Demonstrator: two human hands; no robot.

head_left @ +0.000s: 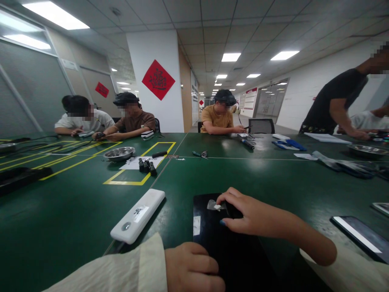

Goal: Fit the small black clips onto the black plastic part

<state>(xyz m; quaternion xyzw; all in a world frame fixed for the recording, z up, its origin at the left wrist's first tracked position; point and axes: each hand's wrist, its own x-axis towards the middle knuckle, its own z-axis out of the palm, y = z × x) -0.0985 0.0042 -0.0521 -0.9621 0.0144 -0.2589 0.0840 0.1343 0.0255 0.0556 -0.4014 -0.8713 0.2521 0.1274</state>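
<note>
Peeling stage: my right hand (252,217) pinches a film tab (215,206) on the black slab (212,239) lying flat on the table (75,219). Left hand (191,269), curled closed, pins its near edge. Next probably needs a slow, steady pull.

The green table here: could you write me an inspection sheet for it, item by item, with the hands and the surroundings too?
Surface: green table, yellow tape lines on its left part.
Job's things: black flat panel lying before the person; a small clear tab on its top end.
Clutter: white power bank, metal bowl, small black parts, phone at the right edge.
Hands: right hand fingertips pinch the tab; left hand rests curled at the panel's lower left edge.
Cables: dark cables on the far left of the table.
Surroundings: other people seated at the far side, one standing at the right; red wall decoration; ceiling lights.
</note>
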